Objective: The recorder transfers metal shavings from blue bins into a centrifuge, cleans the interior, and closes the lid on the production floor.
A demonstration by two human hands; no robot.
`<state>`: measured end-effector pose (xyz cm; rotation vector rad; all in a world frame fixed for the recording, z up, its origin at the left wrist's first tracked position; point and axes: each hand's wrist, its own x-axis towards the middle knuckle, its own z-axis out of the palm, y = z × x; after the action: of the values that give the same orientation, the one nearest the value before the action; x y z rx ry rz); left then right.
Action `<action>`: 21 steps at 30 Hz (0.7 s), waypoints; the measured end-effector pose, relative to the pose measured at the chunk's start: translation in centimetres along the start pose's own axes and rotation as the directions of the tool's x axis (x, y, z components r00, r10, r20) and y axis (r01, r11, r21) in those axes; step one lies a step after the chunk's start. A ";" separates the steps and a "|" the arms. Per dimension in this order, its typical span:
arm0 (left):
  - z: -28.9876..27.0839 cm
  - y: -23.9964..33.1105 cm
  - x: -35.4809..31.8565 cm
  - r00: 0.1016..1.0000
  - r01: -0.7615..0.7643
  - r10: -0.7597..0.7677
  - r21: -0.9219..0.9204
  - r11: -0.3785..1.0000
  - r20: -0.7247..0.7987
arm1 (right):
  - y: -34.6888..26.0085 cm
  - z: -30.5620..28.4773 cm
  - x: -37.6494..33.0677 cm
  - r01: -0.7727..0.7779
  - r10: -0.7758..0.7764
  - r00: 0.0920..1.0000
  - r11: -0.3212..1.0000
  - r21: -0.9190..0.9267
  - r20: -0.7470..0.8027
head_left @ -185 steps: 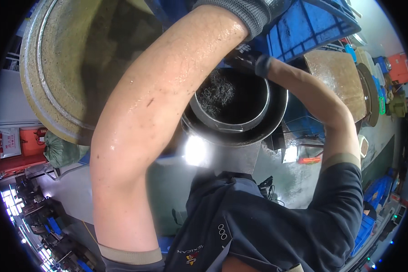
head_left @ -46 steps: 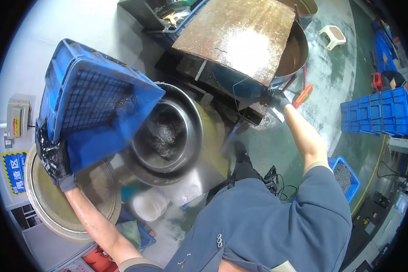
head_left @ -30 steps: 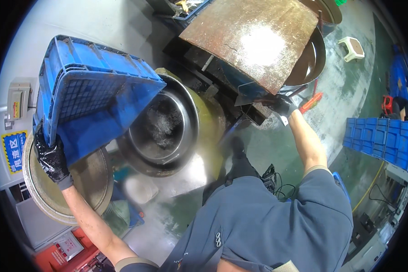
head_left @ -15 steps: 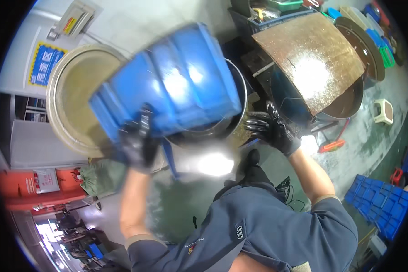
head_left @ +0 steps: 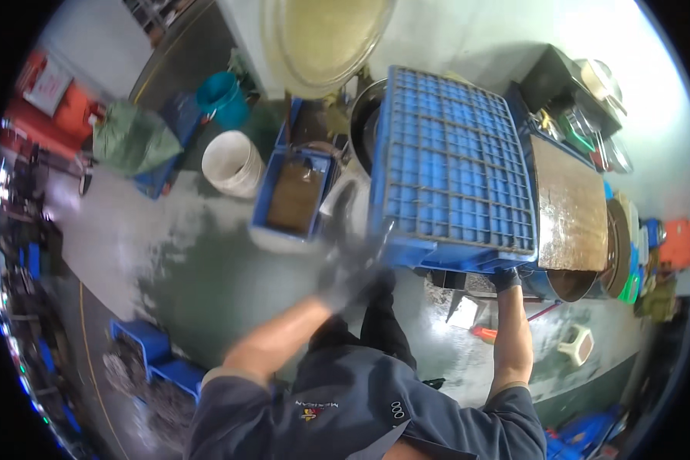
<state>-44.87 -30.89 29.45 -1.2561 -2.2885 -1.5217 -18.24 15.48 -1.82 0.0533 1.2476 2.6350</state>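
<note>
Here two gloved hands (head_left: 506, 277) grip one upturned blue crate (head_left: 452, 169).

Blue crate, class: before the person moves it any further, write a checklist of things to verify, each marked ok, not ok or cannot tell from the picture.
1. Right hand grips the blue crate at its lower right corner: ok.
2. Left hand grips the crate's lower left edge: cannot tell, it is motion-blurred.
3. Both hands gloved: ok, dark gloves show.
4. Crate turned with its ribbed bottom toward the camera: ok.
5. Crate emptied: cannot tell, its inside is hidden.
6. Floor dry underfoot: not ok, it looks wet and glossy.
</note>
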 end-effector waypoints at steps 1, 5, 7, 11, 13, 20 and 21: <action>1.7 -2.4 -0.5 0.945 0.313 -0.327 -0.370 0.875 0.025 | 3.4 -2.4 2.9 -0.023 0.126 0.980 0.838 -0.546 0.152; -1.0 2.1 1.8 0.748 0.655 -0.644 -0.330 0.680 0.157 | 9.3 -2.4 1.4 -0.331 0.330 0.943 0.942 -0.049 -0.031; -1.8 2.3 0.9 0.796 0.594 -0.588 -0.372 0.713 0.145 | 11.0 -0.5 1.6 -0.424 0.464 0.883 0.852 0.309 -0.069; 0.9 2.4 -0.7 0.924 0.215 -0.327 -0.436 0.874 -0.198 | 14.0 1.6 4.1 -0.323 0.672 0.740 0.347 0.881 0.007; 0.4 3.8 -2.4 0.880 0.263 -0.360 -0.315 0.912 -0.310 | 18.6 0.3 4.5 -0.115 0.726 0.681 -0.024 0.993 0.097; 7.7 3.6 -2.9 0.780 0.373 -0.603 -0.649 0.664 -0.169 | 9.2 4.4 4.0 0.002 0.134 0.964 -0.865 0.501 0.228; 7.5 5.7 -2.0 0.879 0.409 -0.435 -0.159 0.899 -0.198 | 5.8 6.6 2.8 -0.120 -0.105 0.992 -0.965 -0.233 -0.076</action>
<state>-37.15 -25.07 28.79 -0.5684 -2.4534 -1.8379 -21.25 17.55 6.71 -0.4677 -2.6524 1.6971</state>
